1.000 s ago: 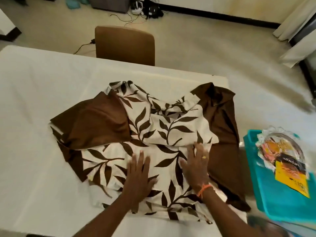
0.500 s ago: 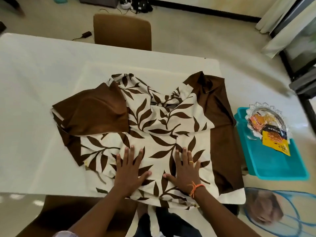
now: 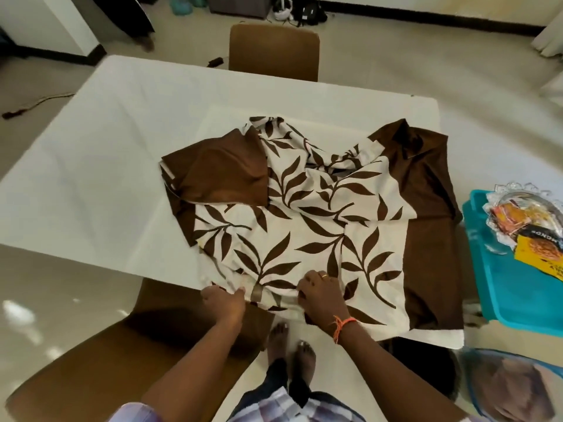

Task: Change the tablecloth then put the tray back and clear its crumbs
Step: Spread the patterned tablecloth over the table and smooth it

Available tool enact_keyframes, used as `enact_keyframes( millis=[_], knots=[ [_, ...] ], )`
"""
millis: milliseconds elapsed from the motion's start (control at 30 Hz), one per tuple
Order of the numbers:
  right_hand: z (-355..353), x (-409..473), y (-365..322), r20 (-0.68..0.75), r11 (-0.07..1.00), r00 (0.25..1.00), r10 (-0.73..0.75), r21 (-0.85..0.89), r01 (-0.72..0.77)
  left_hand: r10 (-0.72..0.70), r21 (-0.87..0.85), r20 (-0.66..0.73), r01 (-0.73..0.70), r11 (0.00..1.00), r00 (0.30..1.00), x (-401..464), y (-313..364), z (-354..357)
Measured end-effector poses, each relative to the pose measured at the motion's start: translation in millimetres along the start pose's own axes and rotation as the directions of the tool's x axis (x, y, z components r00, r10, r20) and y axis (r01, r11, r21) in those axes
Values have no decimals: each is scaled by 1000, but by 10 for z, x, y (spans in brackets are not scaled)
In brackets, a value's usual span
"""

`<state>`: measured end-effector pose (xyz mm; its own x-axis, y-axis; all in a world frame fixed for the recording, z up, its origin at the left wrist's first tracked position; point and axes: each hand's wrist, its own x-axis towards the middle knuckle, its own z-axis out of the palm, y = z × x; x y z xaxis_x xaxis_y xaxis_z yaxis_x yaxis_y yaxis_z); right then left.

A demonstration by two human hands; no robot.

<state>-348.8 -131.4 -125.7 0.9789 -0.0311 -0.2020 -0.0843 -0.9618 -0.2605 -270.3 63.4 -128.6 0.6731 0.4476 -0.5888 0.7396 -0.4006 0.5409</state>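
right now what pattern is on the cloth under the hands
Brown leaves on cream, with plain brown borders, on the cloth; the head view shows it.

The teal tray (image 3: 499, 287) at three o'clock runs past the frame edge; the snack packet's (image 3: 539, 254) print is unreadable.

Both arms are bare below short checked lilac sleeves. The right hand (image 3: 322, 295) wears a gold ring; beside it an orange thread bracelet (image 3: 341, 325) circles the wrist. Dark trousers, bare feet.
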Motion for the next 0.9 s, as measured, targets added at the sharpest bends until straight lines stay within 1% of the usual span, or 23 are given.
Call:
enact_keyframes(
  millis=[100,133,167,200,233,300,333,367,433,467,500,533,600,633,667,700,733,800,833,867,900],
  knots=[
    [-127,108,88,5,968,993,116,224,-114,-116,-158,27,119,980,993,22,70,-79],
    [-199,130,122,-7,930,985,170,332,-158,-128,-175,44,134,975,991,46,78,-106],
    [-267,156,170,-41,865,966,256,456,-210,-119,-181,57,128,975,991,82,71,-146],
    [-343,188,235,-84,784,926,368,564,-261,-99,-175,66,109,979,993,129,65,-189],
    [-431,225,306,-112,700,865,489,642,-313,-70,-165,61,79,983,996,163,61,-243],
    [-595,295,509,-121,555,711,693,719,-419,-19,-144,16,21,989,1000,250,75,-358],
    [-651,315,619,-127,512,648,751,732,-449,-7,-135,-14,5,991,1000,306,72,-437],
    [-699,326,700,-140,490,606,783,738,-463,0,-133,-38,-5,991,999,358,72,-513],
    [-755,320,775,-144,477,564,813,720,-503,12,-131,-62,-20,991,998,475,67,-657],
    [-746,304,771,-140,486,565,813,697,-527,20,-132,-63,-28,991,998,513,67,-718],
    [-730,295,724,-141,513,585,799,668,-540,30,-124,-46,-36,992,998,569,54,-778],
    [-697,296,639,-137,552,622,771,631,-545,49,-108,-10,-49,993,999,635,26,-822],
    [-602,313,356,-110,654,719,686,527,-543,78,-64,135,-70,995,988,719,-20,-916],
    [-549,324,208,-88,713,761,643,431,-553,90,-56,211,-80,995,973,740,-33,-958],
    [-468,350,31,-76,761,780,621,294,-578,97,-57,281,-84,995,955,772,-55,-1022],
    [-396,373,-160,-85,784,782,617,149,-602,104,-67,340,-86,994,935,787,-64,-1077],
    [-336,399,-377,-118,788,781,613,29,-614,120,-83,387,-95,992,914,809,-75,-1140],
    [-210,450,-817,-207,817,817,538,-111,-566,158,-115,449,-118,986,880,836,-101,-1255],
    [-152,471,-1088,-233,846,847,478,-138,-515,178,-123,473,-136,983,863,872,-116,-1341],
    [-55,507,-1341,-231,885,879,418,-114,-451,206,-119,502,-169,978,840,920,-126,-1432],
    [28,546,-1613,-215,923,905,366,-38,-383,237,-110,535,-212,971,811,975,-124,-1520]
  ],
)
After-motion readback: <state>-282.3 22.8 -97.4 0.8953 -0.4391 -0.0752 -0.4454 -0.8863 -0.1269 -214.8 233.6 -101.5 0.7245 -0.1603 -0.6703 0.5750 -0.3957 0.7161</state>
